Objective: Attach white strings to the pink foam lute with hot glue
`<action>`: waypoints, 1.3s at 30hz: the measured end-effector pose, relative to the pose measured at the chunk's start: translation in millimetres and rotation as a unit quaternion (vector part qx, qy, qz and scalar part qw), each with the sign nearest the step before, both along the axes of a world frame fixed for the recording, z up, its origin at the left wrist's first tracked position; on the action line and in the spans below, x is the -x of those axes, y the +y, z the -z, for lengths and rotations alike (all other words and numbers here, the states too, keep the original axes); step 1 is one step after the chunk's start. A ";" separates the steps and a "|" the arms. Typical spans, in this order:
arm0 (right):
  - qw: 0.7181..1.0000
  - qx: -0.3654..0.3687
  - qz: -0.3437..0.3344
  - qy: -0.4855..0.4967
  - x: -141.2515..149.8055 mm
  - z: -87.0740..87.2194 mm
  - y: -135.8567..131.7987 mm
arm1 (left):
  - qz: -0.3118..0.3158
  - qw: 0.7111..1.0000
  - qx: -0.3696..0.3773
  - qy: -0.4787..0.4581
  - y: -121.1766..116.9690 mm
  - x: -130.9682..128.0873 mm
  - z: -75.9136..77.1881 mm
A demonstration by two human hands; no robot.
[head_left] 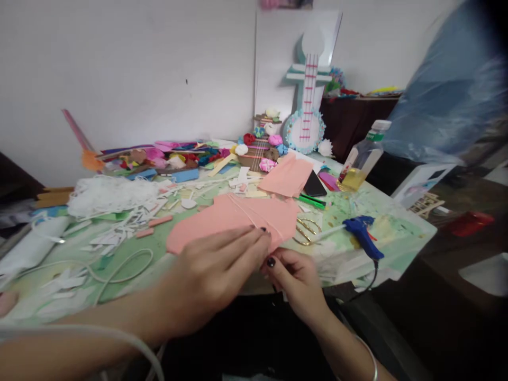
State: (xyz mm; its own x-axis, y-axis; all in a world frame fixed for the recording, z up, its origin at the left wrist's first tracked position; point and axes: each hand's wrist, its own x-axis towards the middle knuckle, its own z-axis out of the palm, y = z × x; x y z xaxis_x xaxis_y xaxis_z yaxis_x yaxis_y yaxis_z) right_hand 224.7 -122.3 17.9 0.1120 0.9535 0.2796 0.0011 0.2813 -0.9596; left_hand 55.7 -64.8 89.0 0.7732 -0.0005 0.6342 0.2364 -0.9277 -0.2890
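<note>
A pink paper or foam piece lies at the table's front, with thin white strings running across its upper side. My left hand rests on its near part, fingers stretched out and close together. Right beside those fingertips, my right hand is closed in a pinch at the piece's lower right edge. What sits between its thumb and fingers is hidden. Gold-handled scissors lie just beyond the right hand, and a blue glue gun lies farther right.
White and pink scraps and a white cord cover the left side. Behind are a second pink sheet, a dark phone, a green cutter, a bottle and a decorated paper instrument.
</note>
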 end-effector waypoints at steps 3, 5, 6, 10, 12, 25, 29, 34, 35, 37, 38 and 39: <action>0.997 -0.069 -0.014 -0.027 -1.0 -44.4 30.3 | -0.036 0.998 0.015 -0.052 21.7 1.8 -41.0; 0.993 -0.108 -0.021 -0.037 0.4 -72.3 52.9 | -0.056 0.994 0.032 -0.083 38.4 1.3 -66.3; 0.991 -0.122 -0.023 -0.039 1.5 -84.8 64.8 | -0.070 0.992 0.049 -0.090 47.6 0.9 -77.8; 0.989 -0.143 -0.034 -0.028 6.1 -122.2 114.5 | -0.119 0.979 0.129 -0.105 89.8 2.1 -115.7; 0.989 -0.143 -0.042 -0.015 8.4 -134.7 138.8 | -0.107 0.976 0.157 -0.103 112.7 4.6 -129.9; 0.987 -0.147 -0.060 -0.004 21.8 -156.9 219.5 | -0.042 0.996 0.059 -0.059 202.9 22.9 -155.9; 0.987 -0.152 -0.057 -0.013 19.9 -157.8 217.7 | -0.049 0.988 -0.126 -0.073 203.1 19.2 -148.2; 0.984 -0.165 -0.053 -0.034 18.0 -156.8 216.5 | -0.085 0.974 -0.201 -0.063 195.9 14.4 -141.2; 0.984 -0.167 -0.053 -0.040 18.3 -156.1 217.5 | -0.092 0.974 -0.195 -0.071 194.8 13.4 -139.4; 0.983 -0.169 -0.057 -0.051 19.8 -155.5 218.6 | -0.106 0.973 -0.179 -0.104 193.7 11.2 -135.7; 0.982 -0.168 -0.062 -0.059 20.4 -155.5 217.7 | -0.111 0.971 -0.173 -0.121 193.9 10.2 -133.9; 0.981 -0.165 -0.066 -0.075 20.1 -155.4 215.1 | -0.114 0.970 -0.169 -0.134 194.6 9.5 -132.5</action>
